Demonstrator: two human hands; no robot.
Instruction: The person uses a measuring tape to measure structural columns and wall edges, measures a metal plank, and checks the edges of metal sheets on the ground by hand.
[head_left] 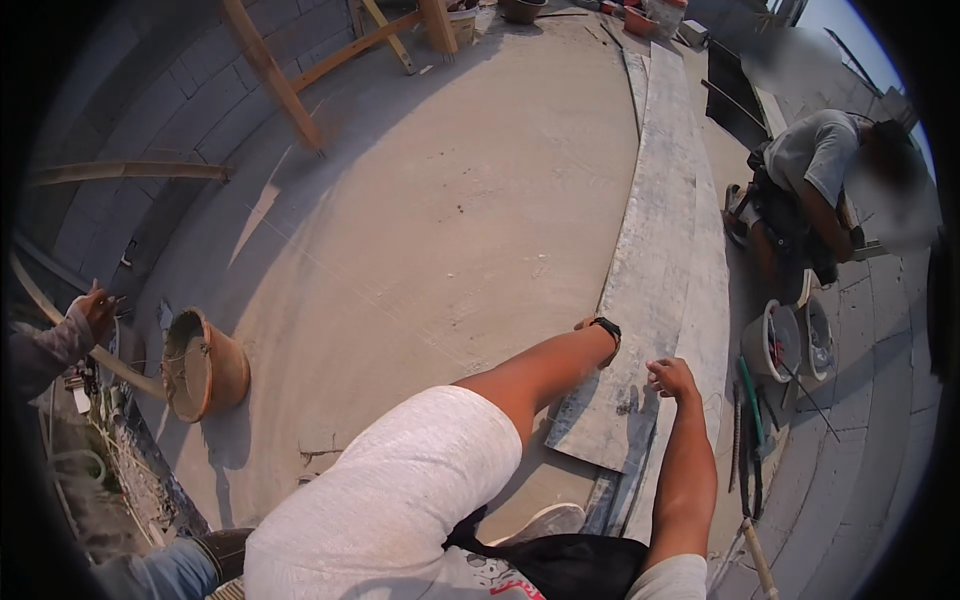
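Observation:
My left hand [587, 324] is at the left edge of a long, dusty plank [655, 230] on the floor; a dark watch is on that wrist and the fingers are mostly hidden behind it. Over the same plank, near its close end, my right hand [670, 377] is raised with its fingers curled; whether anything is in them is too small to tell. A second board [705, 290] lies along the plank's right side. Other boards show under its near end.
A worker [815, 170] crouches at the right, above white buckets [771, 342] and dark rods. At the left are another person's hand [97, 312] and a clay-coloured bucket [228, 372]. A wooden frame [270, 75] stands by the block wall.

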